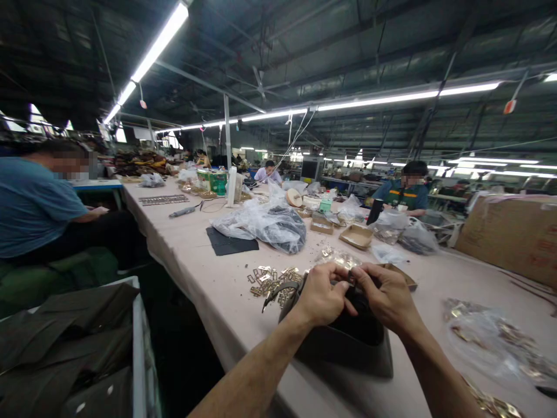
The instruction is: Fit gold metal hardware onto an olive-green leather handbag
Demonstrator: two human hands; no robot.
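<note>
A dark grey handbag stands on the long pale table right in front of me. My left hand and my right hand both grip its upper edge, fingers pinched together near a small metal fitting at the top. A strap with a clasp hangs off the bag's left side. A heap of several gold metal buckles lies just left of my left hand.
Clear plastic bags, a dark cloth piece, small cardboard trays and a bag of gold hardware lie on the table. A large carton stands at right. Seated people work at left and far right. A bin of dark material sits lower left.
</note>
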